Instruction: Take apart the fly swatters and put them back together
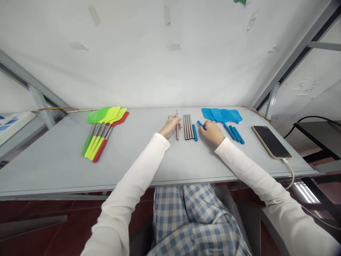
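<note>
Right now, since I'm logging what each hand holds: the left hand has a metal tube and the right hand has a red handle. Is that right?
Not quite: the handle in the right hand is blue, not red, as the head view shows. The left hand does hold a metal tube.

Long grey table [66, 167], flat top. On left side: bunch of spatulas [99, 137], green, yellow and red, heads overlapping. In middle: four metal tubes [187, 128] in row, one blue handle [195, 132] just beside. On right: blue spatula heads [226, 115] in pile, three blue handles [234, 134] near, then phone [271, 141].
</note>
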### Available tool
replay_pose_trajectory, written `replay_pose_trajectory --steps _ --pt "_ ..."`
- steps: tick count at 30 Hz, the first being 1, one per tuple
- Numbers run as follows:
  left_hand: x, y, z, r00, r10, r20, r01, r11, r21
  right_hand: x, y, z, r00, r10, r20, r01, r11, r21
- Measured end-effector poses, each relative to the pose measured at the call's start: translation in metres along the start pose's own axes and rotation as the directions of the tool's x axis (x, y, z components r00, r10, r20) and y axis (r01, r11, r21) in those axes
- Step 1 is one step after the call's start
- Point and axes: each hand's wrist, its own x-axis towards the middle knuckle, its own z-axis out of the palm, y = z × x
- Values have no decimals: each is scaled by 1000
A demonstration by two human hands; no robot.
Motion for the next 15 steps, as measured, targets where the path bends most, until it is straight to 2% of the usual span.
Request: replay_pose_trajectory --steps 2,4,8,12,15 --pt "-2 -6 2 997 73 7 -73 978 194 -2 -4 3 1000 6 18 -6 999 35" --pt "-2 -11 2 988 150 30 -151 921 358 -2 -7 7 1000 -24 -2 24 996 82" --pt "-4 -21 3 947 276 162 -316 722 616 2 -6 16 989 -135 -53 141 981 131" --pt "-5 -32 3 895 344 284 -435 532 727 5 -1 18 979 -195 -54 201 968 150" --pt "-5 -35 2 868 395 302 -472 467 748 5 0 16 968 -241 -77 250 957 146"
